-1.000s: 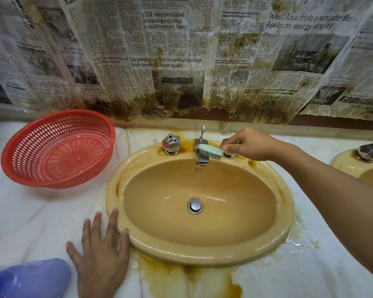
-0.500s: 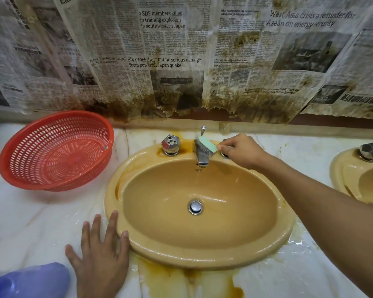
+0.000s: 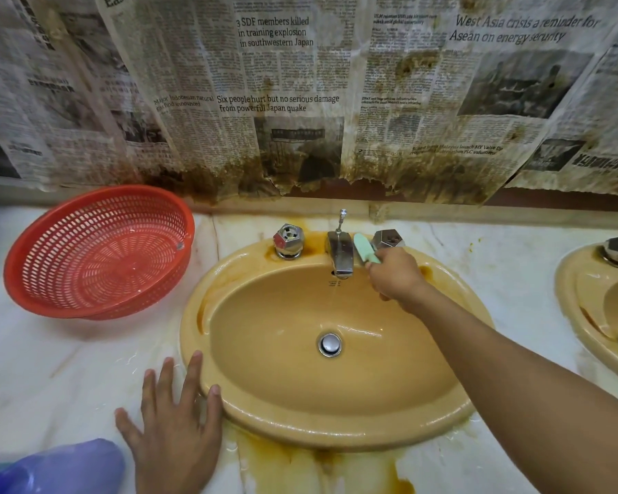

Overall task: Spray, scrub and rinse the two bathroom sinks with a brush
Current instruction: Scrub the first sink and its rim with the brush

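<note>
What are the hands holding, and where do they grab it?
The right hand grips the green brush by its handle. The left hand holds nothing, flat on the counter.

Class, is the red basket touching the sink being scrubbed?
Apart. The head view shows a strip of marble counter between the red basket and the sink.

The stained newspaper sheets [image 3: 282,83] on the wall carry these headlines: "3 SDF members killed in training explosion in southwestern Japan", "Six people hurt but no serious damage from powerful Japan quake", "West Asia crisis a reminder for Asean on energy security" and, smaller, "Major Indonesian natural gas find announced". The print on the sink [image 3: 236,269] below the tap [image 3: 342,254] is too small to read.
</note>
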`<control>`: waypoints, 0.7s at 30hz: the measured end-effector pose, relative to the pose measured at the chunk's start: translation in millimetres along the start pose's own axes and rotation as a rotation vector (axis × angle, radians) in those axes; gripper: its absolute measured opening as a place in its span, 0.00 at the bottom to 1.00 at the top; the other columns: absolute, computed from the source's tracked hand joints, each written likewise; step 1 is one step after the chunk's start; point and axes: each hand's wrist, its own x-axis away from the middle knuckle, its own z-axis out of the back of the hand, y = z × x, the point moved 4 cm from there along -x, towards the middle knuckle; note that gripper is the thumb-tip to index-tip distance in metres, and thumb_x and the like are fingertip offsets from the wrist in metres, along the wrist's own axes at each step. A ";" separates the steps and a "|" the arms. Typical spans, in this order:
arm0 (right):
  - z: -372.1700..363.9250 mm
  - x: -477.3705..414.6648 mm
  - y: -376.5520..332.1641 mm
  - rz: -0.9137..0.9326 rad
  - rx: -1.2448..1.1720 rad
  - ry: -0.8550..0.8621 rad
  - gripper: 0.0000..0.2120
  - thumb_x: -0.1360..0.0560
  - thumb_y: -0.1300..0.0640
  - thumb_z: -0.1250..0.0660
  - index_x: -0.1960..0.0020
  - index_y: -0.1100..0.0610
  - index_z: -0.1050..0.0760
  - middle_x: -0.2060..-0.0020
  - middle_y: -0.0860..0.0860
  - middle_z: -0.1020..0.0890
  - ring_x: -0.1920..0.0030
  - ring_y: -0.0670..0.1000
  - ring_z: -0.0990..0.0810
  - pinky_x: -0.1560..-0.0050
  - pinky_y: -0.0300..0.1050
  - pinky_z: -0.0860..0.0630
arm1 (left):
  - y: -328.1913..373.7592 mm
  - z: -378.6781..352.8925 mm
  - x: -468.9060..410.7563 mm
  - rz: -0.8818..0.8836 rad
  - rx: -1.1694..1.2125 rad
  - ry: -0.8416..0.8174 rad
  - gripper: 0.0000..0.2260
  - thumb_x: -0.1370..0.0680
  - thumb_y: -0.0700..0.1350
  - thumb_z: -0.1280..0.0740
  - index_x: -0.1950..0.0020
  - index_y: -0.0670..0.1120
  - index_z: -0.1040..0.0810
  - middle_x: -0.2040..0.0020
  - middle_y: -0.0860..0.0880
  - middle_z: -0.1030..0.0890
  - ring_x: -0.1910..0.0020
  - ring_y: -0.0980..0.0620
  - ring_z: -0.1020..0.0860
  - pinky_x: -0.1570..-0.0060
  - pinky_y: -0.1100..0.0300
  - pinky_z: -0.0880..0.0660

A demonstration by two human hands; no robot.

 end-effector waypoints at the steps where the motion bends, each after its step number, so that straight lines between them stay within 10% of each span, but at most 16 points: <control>1: -4.2 -5.1 -4.5 -0.013 0.017 0.035 0.11 0.18 0.61 0.38 0.39 0.63 0.22 0.52 0.62 0.19 0.64 0.58 0.22 0.70 0.47 0.24 | -0.7 0.1 -0.2 0.001 0.003 0.002 0.30 0.23 0.68 0.55 0.20 0.68 0.42 0.17 0.52 0.41 0.17 0.49 0.48 0.25 0.33 0.55; 5: -16.2 -19.8 -18.2 -0.068 0.064 0.134 0.15 0.19 0.61 0.39 0.34 0.63 0.24 0.49 0.61 0.19 0.56 0.61 0.19 0.63 0.53 0.18 | -1.3 0.0 -0.6 -0.006 0.015 0.004 0.30 0.23 0.67 0.53 0.20 0.68 0.42 0.18 0.52 0.40 0.18 0.49 0.47 0.25 0.32 0.54; 12: 2.9 2.2 11.9 -0.091 0.033 -0.027 0.21 0.18 0.57 0.36 0.26 0.55 0.28 0.65 0.56 0.24 0.76 0.54 0.29 0.78 0.39 0.34 | -2.5 -1.5 -1.1 -0.011 0.008 0.013 0.30 0.23 0.67 0.53 0.20 0.67 0.40 0.18 0.51 0.38 0.18 0.48 0.46 0.25 0.31 0.53; 21: -5.5 -9.0 1.0 -0.072 -0.035 -0.023 0.22 0.16 0.56 0.39 0.22 0.54 0.32 0.68 0.55 0.27 0.79 0.51 0.33 0.80 0.36 0.37 | -0.3 -0.7 -2.4 -0.013 0.015 0.045 0.29 0.23 0.66 0.50 0.21 0.66 0.36 0.20 0.50 0.35 0.19 0.46 0.42 0.26 0.30 0.51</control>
